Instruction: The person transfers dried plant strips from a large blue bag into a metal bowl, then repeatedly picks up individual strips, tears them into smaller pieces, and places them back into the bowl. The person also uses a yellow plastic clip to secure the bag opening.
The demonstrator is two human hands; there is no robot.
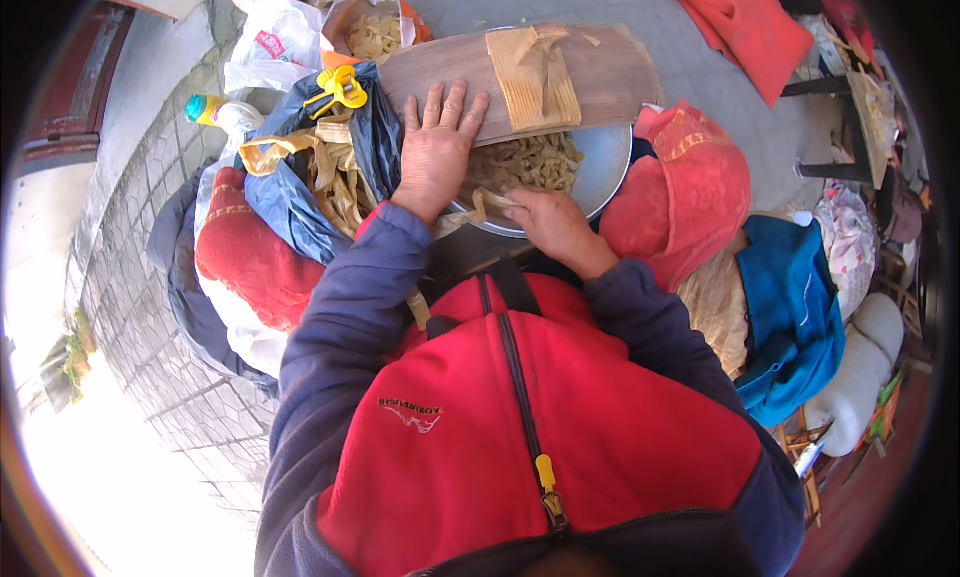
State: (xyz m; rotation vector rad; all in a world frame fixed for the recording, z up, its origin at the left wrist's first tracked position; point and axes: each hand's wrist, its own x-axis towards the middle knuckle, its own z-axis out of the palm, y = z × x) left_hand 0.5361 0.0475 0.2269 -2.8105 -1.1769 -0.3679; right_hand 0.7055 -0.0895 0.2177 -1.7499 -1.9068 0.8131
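Note:
My left hand [439,153] lies flat with fingers spread on the near left part of a wooden board [622,71], holding nothing. The board spans a round metal basin [609,164] that holds many short brown dried pieces [540,163]. Below the board's near edge, my right hand [559,228] pinches a limp, pale brown dried strip [484,204] at the basin's near rim. A ridged wooden block [536,97] rests on the board with a small piece of wood on top. Left of my left hand, a dark blue plastic bag [289,213] holds long dried strips [341,176].
A yellow plastic clamp [341,89] sits at the blue bag's rim. Beyond stand a white plastic bag [274,41] and an orange-lined bag of pale pieces [375,37]. Red cloths [679,187] cover both my knees. At right lie a blue garment [791,314] and a plastic jug [847,389].

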